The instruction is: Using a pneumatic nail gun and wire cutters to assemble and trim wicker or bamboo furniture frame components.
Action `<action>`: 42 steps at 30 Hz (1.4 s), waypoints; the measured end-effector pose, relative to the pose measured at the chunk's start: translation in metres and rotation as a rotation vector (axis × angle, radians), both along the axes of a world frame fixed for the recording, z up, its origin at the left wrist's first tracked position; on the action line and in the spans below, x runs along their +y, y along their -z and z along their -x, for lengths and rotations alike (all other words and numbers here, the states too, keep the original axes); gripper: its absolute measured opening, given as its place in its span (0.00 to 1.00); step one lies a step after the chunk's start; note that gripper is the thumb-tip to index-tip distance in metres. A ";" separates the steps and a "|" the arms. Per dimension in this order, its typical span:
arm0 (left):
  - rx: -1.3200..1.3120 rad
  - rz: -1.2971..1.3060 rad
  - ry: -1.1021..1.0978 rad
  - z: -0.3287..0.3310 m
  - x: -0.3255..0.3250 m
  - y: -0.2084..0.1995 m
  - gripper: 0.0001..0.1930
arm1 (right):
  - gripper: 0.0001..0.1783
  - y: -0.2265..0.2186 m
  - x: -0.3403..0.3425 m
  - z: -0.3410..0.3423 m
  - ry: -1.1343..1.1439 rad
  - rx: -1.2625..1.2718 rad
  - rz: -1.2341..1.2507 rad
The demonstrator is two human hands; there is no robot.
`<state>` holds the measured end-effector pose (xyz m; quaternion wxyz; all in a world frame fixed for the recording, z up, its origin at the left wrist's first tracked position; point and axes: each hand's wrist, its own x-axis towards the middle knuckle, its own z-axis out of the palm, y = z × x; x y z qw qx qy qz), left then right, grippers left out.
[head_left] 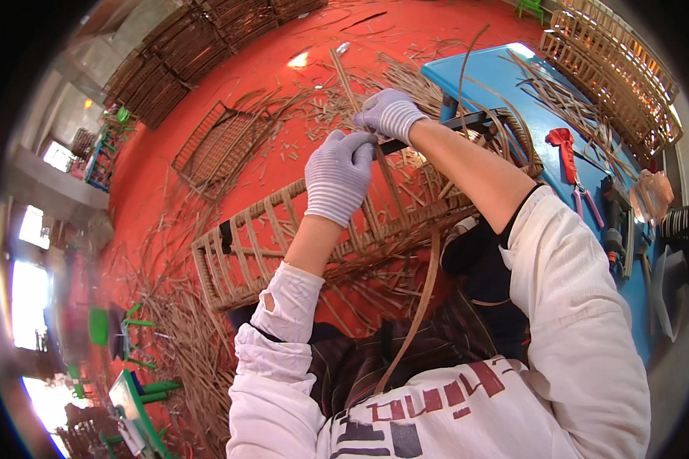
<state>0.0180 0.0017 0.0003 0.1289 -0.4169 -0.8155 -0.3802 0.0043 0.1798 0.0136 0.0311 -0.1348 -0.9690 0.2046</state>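
Observation:
A long basket frame (245, 222) of brown woven strips, with slatted sides, lies tilted across my lap. My left hand (338, 176), in a grey-and-white striped glove, is closed at its far edge, thumb and fingers pinched on a flat brown weaving strip (345, 80). Close beside it, my right hand (393, 115), gloved alike, is closed around the same strip where it meets the rim. The fingertips partly hide the spot. A dark bar (467, 122) runs along the rim by my right wrist. Another loose strip (429, 283) hangs from the frame over my lap.
A blue table (475, 73) at the right holds loose strips, red-handled cutters (578, 195) and other tools. Strip scraps (191, 336) litter the red floor. Another frame (222, 149) lies ahead; stacked baskets (176, 61) stand far left, more (612, 76) far right. A green stool (138, 405) is at left.

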 end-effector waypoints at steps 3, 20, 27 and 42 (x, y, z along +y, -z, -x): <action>-0.044 0.175 -0.052 -0.009 0.000 -0.012 0.10 | 0.22 0.001 -0.001 0.003 0.008 -0.026 -0.007; -0.209 0.466 -0.042 0.005 0.004 -0.019 0.21 | 0.07 -0.005 -0.005 -0.112 -0.363 0.643 0.111; -0.410 0.617 0.009 0.014 0.011 -0.026 0.23 | 0.18 0.019 -0.008 -0.114 -0.038 -0.292 0.657; -0.311 0.615 0.055 0.023 0.011 -0.022 0.25 | 0.21 0.002 -0.002 -0.144 -0.566 0.370 0.390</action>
